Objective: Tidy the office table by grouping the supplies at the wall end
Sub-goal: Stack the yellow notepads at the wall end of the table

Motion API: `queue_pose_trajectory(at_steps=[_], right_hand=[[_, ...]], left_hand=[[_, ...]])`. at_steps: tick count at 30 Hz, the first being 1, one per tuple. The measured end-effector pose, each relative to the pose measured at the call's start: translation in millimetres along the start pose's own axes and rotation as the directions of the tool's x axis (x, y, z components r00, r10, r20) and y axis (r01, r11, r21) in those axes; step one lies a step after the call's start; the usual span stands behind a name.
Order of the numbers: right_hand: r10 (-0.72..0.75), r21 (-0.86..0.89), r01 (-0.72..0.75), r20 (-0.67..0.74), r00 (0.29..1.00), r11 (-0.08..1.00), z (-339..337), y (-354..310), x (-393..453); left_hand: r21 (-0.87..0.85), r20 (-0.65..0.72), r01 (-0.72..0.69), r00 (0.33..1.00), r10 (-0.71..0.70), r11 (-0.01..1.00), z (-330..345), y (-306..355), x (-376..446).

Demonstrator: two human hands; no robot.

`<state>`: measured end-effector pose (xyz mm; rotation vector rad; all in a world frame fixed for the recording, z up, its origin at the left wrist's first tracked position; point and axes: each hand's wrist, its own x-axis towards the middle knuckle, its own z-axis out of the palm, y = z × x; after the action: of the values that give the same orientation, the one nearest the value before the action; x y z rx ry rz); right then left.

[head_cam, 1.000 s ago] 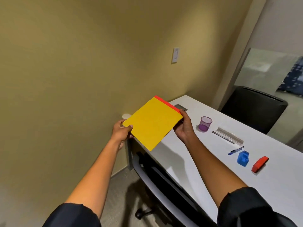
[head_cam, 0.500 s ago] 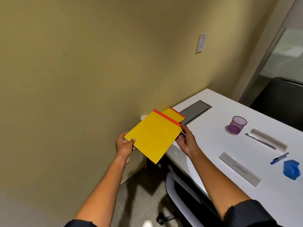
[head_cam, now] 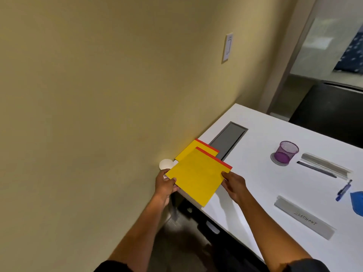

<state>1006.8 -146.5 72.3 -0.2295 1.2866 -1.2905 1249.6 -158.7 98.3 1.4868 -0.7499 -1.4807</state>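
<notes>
A yellow notepad [head_cam: 196, 176] with a red top strip is held low over the white table's [head_cam: 261, 185] wall-side corner. My left hand [head_cam: 165, 183] grips its left edge and my right hand [head_cam: 233, 183] grips its right edge. A second yellow notepad [head_cam: 193, 150] with a red strip lies on the table by the wall, partly covered by the held one. Further right on the table are a purple mesh cup [head_cam: 286, 154], a grey ruler [head_cam: 324, 166], a dark pen [head_cam: 316, 169], a blue pen [head_cam: 343, 190], a blue object [head_cam: 358, 203] and a grey nameplate [head_cam: 304, 218].
The beige wall [head_cam: 98, 95] runs along the table's left end, with a white round cap [head_cam: 166, 163] at the corner. A grey cable hatch [head_cam: 227, 140] is set in the tabletop. A black chair [head_cam: 332, 114] stands at the far side; another chair sits under the near edge.
The held notepad has come down and toward the table corner, next to the second pad. The view has shifted left, so the red object has left the frame.
</notes>
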Motion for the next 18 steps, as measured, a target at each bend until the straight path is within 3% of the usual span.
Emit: queue_pose_trajectory(at_steps=[5,11,15,18], right_hand=[[0.039,-0.119,-0.047,-0.068,0.997,0.992,3,-2,33],[0.052,-0.127,-0.069,-0.136,0.989,0.989,19,-15,65],[0.038,-0.165,-0.077,-0.226,0.973,0.983,26,-24,83],[0.036,-0.18,-0.094,-0.301,0.953,0.979,28,-26,90]], left_hand=[[-0.031,0.085,0.096,0.992,-0.093,0.995,28,4,52],[0.051,0.191,0.158,0.968,-0.165,0.986,42,11,120],[0.007,0.272,0.348,0.901,-0.337,0.937,51,25,157],[0.067,0.283,0.375,0.882,-0.378,0.925,57,23,173]])
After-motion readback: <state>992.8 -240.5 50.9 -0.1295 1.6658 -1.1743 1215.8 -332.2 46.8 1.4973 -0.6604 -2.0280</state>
